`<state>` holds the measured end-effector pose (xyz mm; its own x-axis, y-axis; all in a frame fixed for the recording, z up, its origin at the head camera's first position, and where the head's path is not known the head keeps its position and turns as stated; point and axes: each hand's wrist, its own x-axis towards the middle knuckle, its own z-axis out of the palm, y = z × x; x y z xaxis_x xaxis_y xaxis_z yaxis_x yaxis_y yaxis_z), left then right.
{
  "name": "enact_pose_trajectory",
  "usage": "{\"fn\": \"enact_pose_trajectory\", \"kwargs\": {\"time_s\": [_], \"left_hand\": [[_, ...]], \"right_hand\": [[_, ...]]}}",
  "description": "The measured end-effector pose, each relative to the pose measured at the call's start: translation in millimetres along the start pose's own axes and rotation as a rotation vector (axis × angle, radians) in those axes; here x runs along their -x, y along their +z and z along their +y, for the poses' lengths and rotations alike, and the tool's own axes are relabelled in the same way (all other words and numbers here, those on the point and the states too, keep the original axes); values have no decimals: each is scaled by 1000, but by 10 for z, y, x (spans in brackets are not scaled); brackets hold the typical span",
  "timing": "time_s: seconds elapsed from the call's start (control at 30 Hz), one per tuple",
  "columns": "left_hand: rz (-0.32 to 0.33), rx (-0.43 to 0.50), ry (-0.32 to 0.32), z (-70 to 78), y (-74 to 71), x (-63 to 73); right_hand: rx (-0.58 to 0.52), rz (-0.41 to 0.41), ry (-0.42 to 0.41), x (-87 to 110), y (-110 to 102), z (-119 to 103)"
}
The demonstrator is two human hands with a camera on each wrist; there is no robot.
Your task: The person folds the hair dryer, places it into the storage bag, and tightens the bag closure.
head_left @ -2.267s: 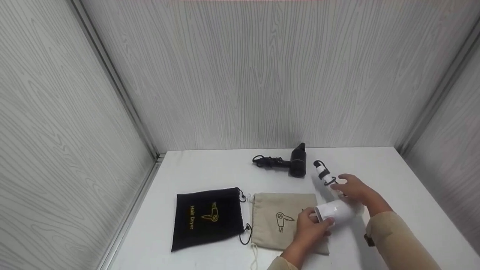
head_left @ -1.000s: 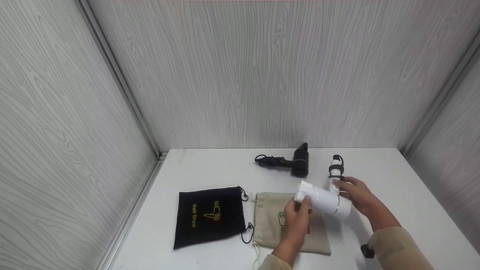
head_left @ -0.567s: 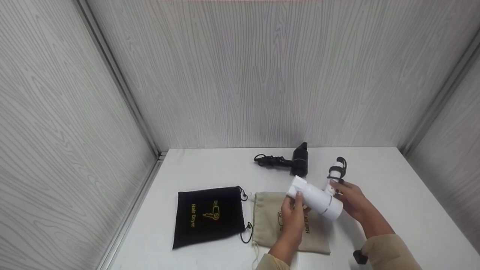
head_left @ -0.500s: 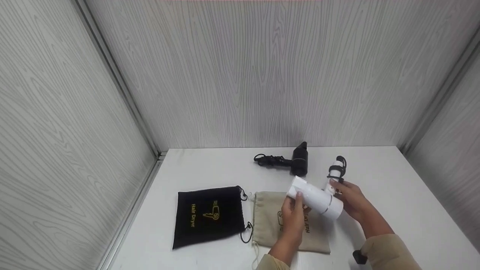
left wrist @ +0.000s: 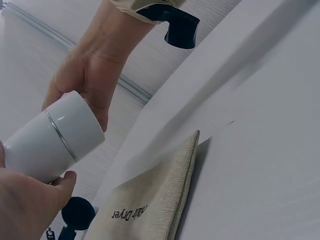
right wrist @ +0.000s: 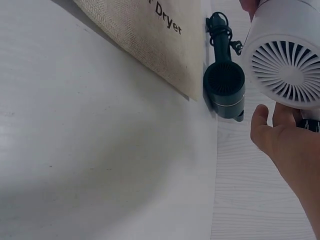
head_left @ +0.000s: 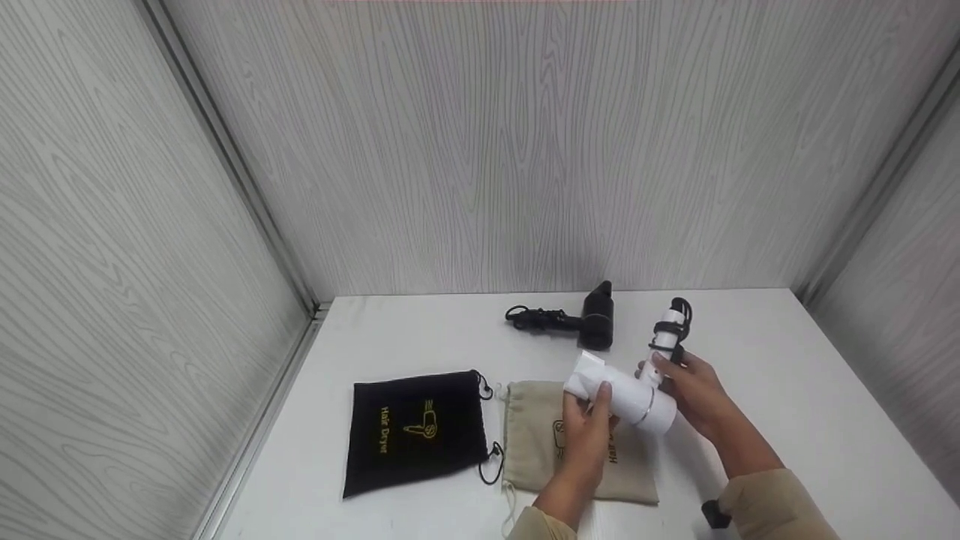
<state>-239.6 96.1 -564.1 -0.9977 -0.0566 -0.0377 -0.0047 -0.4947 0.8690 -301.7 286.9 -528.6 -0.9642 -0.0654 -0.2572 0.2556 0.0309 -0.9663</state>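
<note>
The white hair dryer (head_left: 626, 394) is held clear of the table (head_left: 420, 337), partly above the beige pouch (head_left: 540, 442) and partly past its far right corner. The left hand (head_left: 586, 435) grips the barrel by its nozzle end, thumb on top. The right hand (head_left: 694, 386) grips the handle (head_left: 660, 341), its fingers curled round it, beyond the pouch's far right corner. A black cord (head_left: 684, 311) is bundled at the handle's end, farther still from the pouch.

The dryer is probably stiff and moderately heavy, with most of its weight in the barrel. Its glossy shell may be slippery; the intake grille (right wrist: 287, 72), with its thin vanes, looks like the part to spare from pressure. The handle and the nozzle end of the barrel seem sound places to hold, so 2 hands suit it.

The beige pouch lies flat, soft cloth, its gathered drawstring edge on the left; nothing shows inside it. Left of it lies the black pouch (head_left: 416, 435), also flat, lettered "Hair Dryer", its corded edge facing the beige pouch; its inside is hidden. Beyond the beige pouch, near the back wall (head_left: 480, 150), rests the black hair dryer (head_left: 596, 322), its handle pointing left.
</note>
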Motion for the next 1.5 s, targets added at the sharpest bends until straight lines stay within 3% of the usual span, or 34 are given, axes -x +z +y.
{"fn": "enact_pose_trajectory", "kwargs": {"time_s": [0.57,0.73,1.0,1.33,1.5], "left_hand": [[17,10,-7,248,-53,-1],[-38,-6,-27,328,-111,-42],[-184,-44,-63,456,-234,-136],[-283,-184,-147,482,-339,-124],[-334,-224,-139,527,-374,-157]], "right_hand": [[52,-33,-73,163,146,-169],[105,-44,-97,229,153,-238],[154,-71,-116,304,118,-339],[173,-94,-113,364,38,-231],[275,-203,-172,423,25,-288]]}}
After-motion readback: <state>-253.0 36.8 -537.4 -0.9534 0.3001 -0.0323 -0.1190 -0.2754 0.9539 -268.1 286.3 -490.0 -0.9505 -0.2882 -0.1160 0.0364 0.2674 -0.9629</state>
